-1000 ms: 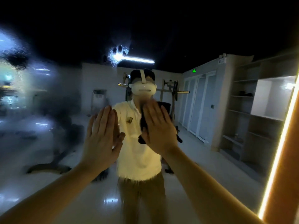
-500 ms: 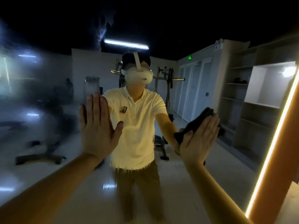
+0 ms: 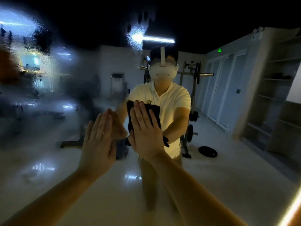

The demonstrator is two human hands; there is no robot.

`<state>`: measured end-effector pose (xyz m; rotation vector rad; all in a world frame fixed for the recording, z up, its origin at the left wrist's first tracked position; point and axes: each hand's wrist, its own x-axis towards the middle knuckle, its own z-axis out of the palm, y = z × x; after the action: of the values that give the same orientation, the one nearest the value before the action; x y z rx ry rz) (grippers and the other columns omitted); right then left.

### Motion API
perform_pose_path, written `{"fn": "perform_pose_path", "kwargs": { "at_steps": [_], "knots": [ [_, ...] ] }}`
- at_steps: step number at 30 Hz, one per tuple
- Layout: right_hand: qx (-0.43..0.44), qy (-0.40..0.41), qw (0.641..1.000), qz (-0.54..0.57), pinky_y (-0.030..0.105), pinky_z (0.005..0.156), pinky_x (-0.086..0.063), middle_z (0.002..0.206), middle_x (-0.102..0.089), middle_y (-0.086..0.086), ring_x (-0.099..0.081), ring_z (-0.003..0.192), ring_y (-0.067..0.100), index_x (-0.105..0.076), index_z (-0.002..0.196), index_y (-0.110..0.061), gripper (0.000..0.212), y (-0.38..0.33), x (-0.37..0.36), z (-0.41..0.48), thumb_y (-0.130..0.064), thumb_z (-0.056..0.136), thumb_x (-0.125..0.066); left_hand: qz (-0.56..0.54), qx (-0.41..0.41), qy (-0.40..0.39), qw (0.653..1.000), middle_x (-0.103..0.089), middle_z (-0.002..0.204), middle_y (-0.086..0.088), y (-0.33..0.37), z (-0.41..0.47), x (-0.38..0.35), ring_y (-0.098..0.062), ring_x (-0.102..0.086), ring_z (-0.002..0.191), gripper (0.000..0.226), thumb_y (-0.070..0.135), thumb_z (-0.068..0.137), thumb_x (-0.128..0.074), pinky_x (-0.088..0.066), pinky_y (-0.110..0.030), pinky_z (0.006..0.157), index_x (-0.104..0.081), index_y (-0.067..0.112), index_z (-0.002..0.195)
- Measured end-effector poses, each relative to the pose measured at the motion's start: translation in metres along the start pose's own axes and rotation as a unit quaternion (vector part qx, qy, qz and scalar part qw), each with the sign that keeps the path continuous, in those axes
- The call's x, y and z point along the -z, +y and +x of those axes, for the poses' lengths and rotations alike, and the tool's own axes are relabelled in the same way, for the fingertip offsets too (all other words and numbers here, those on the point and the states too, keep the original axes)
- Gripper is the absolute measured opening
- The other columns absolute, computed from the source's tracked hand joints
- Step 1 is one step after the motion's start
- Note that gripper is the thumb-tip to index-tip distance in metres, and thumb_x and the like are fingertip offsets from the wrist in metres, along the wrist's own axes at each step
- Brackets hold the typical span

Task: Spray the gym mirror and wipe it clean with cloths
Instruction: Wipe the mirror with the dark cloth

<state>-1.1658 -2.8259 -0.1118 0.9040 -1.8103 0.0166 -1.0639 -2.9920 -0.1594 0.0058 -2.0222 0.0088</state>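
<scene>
The gym mirror [image 3: 228, 168] fills the view and reflects me and the room. Its left part [image 3: 32, 70] is fogged and streaked with spray; the right part reflects sharply. My right hand [image 3: 145, 132] presses a dark cloth [image 3: 155, 111] flat against the glass at centre, fingers straight. My left hand [image 3: 97, 144] lies flat on the mirror just left of it, fingers straight and together, holding nothing. A wet smear [image 3: 136, 35] sits high on the glass over the reflected ceiling light.
A lit LED strip [image 3: 293, 211] marks the mirror's right edge. Reflected in the glass are a barbell rack [image 3: 195, 75], a weight plate on the floor [image 3: 208, 151], shelves [image 3: 276, 79] and closet doors [image 3: 224, 88].
My right hand swept the cloth back from the right to the centre of the mirror, close beside my left hand. The left hand stayed flat on the glass.
</scene>
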Motion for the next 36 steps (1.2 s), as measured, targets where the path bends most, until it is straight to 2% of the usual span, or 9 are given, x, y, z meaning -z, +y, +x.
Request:
{"fn": "perform_pose_path", "kwargs": {
  "at_steps": [5, 9, 13, 19, 23, 26, 29, 32, 36],
  "knots": [
    [0.031, -0.013, 0.999, -0.023, 0.045, 0.130, -0.003, 0.170, -0.008, 0.014, -0.006, 0.159, 0.029, -0.019, 0.162, -0.004, 0.073, 0.052, 0.010, -0.040, -0.037, 0.101, -0.042, -0.003, -0.015, -0.011, 1.000, -0.013, 0.172, -0.020, 0.032, -0.006, -0.024, -0.035, -0.011, 0.161, 0.080, 0.042, 0.103, -0.046, -0.019, -0.062, 0.127, -0.018, -0.003, 0.163],
    [-0.089, 0.010, 0.996, -0.023, 0.044, 0.129, -0.003, 0.168, -0.023, 0.018, -0.006, 0.158, 0.026, -0.029, 0.159, -0.002, 0.075, 0.128, 0.021, -0.095, -0.033, 0.095, -0.052, 0.007, 0.043, 0.005, 0.999, -0.012, 0.171, -0.027, 0.053, -0.006, -0.048, -0.041, -0.010, 0.160, 0.099, 0.055, 0.096, -0.058, -0.019, -0.063, 0.126, -0.018, -0.008, 0.161],
    [-0.262, 0.026, 0.964, -0.029, 0.049, 0.129, -0.002, 0.170, -0.010, 0.022, 0.001, 0.159, 0.033, -0.014, 0.162, -0.001, 0.075, 0.191, 0.034, -0.143, -0.033, 0.098, -0.038, 0.046, 0.084, -0.008, 0.995, -0.002, 0.170, -0.030, 0.057, -0.003, -0.068, -0.046, -0.004, 0.159, 0.109, 0.073, 0.097, -0.035, -0.014, -0.065, 0.126, -0.007, -0.011, 0.161],
    [-0.400, 0.095, 0.912, 0.014, 0.058, 0.127, -0.010, 0.169, -0.007, 0.027, -0.002, 0.159, 0.037, -0.011, 0.160, 0.008, 0.072, 0.162, 0.013, -0.182, -0.029, 0.102, -0.033, 0.061, 0.085, 0.017, 0.994, -0.003, 0.169, -0.031, 0.054, -0.002, -0.074, -0.047, -0.005, 0.159, 0.110, 0.075, 0.097, -0.032, -0.012, -0.065, 0.126, -0.008, -0.012, 0.160],
    [-0.311, 0.073, 0.946, 0.045, 0.055, 0.128, -0.006, 0.168, -0.010, 0.026, -0.003, 0.158, 0.038, -0.008, 0.161, 0.003, 0.074, 0.090, -0.015, -0.164, -0.028, 0.098, -0.034, 0.038, 0.075, 0.005, 0.996, -0.005, 0.169, -0.032, 0.050, -0.004, -0.067, -0.047, -0.007, 0.159, 0.107, 0.073, 0.099, -0.034, -0.014, -0.065, 0.126, -0.011, -0.012, 0.160],
    [-0.217, 0.064, 0.973, 0.038, 0.049, 0.129, 0.000, 0.167, -0.015, 0.022, 0.002, 0.159, 0.032, -0.015, 0.160, 0.000, 0.073, 0.046, -0.028, -0.133, -0.028, 0.097, -0.039, 0.018, 0.024, -0.008, 1.000, -0.010, 0.171, -0.027, 0.037, -0.011, -0.048, -0.043, -0.011, 0.159, 0.096, 0.056, 0.099, -0.052, -0.019, -0.064, 0.126, -0.015, -0.008, 0.161],
    [-0.143, 0.040, 0.989, 0.016, 0.045, 0.128, 0.005, 0.169, -0.011, 0.019, 0.006, 0.159, 0.028, -0.013, 0.161, -0.002, 0.082, 0.005, -0.032, -0.100, -0.031, 0.093, -0.049, 0.011, -0.011, -0.050, 0.999, -0.008, 0.173, -0.020, 0.023, -0.026, -0.029, -0.035, -0.008, 0.161, 0.086, 0.040, 0.100, -0.052, -0.019, -0.062, 0.126, -0.013, -0.002, 0.164],
    [-0.045, -0.026, 0.998, 0.030, 0.045, 0.128, 0.009, 0.171, 0.007, 0.016, 0.010, 0.159, 0.029, -0.004, 0.163, -0.004, 0.089, -0.036, -0.036, -0.081, -0.038, 0.096, -0.052, 0.016, 0.027, -0.069, 0.997, -0.007, 0.174, -0.018, 0.016, -0.054, -0.020, -0.031, -0.005, 0.162, 0.088, 0.021, 0.093, -0.056, -0.014, -0.057, 0.130, -0.009, 0.001, 0.165],
    [0.077, -0.091, 0.992, 0.034, 0.043, 0.129, 0.004, 0.172, 0.008, 0.013, 0.010, 0.159, 0.027, -0.003, 0.164, -0.004, 0.072, -0.043, -0.035, -0.093, -0.032, 0.106, -0.035, 0.025, 0.070, -0.085, 0.994, -0.012, 0.172, -0.022, 0.025, -0.081, -0.020, -0.033, -0.009, 0.161, 0.095, 0.010, 0.089, -0.069, -0.016, -0.056, 0.129, -0.012, -0.001, 0.164]
  ]
}}
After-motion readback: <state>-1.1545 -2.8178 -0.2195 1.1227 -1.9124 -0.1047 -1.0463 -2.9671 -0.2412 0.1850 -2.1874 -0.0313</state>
